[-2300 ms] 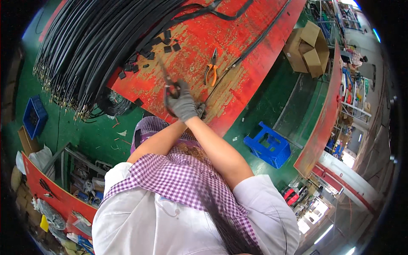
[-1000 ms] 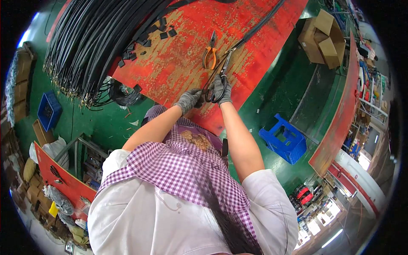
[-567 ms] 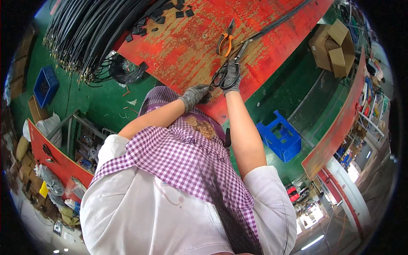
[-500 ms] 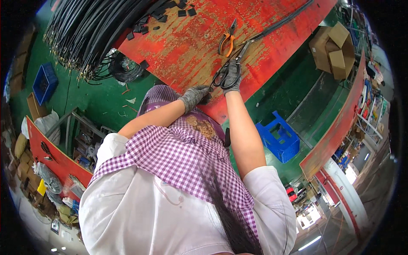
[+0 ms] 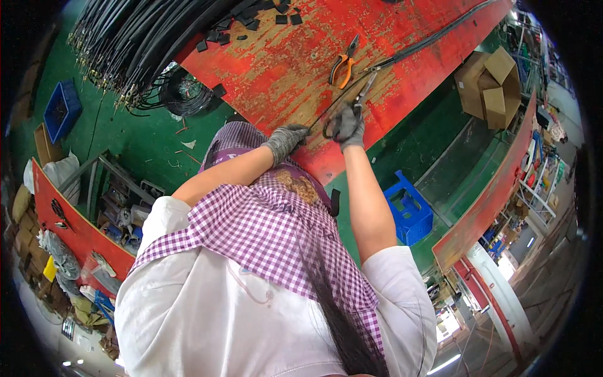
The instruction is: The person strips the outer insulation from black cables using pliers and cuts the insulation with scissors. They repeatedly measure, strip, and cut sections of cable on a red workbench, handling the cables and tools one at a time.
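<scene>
A grey glove covers my left hand [image 5: 287,142], its fingers closed on a thin black cable [image 5: 331,103] near the front edge of the table. From there the cable runs diagonally to the far right, where it thickens into a dark sheathed length [image 5: 433,41]. My right hand [image 5: 348,127], gloved too, is wrapped round a pair of scissors [image 5: 365,89] with black handles, blades pointing away beside the cable. Beyond the cable lie orange-and-black pliers [image 5: 343,65]. The exact grip of the left fingertips is too small to make out.
The worn red table [image 5: 270,81] carries several small black pieces [image 5: 252,25] at its far left. A thick bundle of black cables [image 5: 135,47] hangs at the left, above a wire coil [image 5: 183,93]. On the floor are a blue stool [image 5: 411,213], a cardboard box [image 5: 490,88] and a blue crate [image 5: 63,110].
My right hand with the scissors has shifted slightly down and right, away from the left hand. The left hand stays at the cable. The whole view has tilted a little.
</scene>
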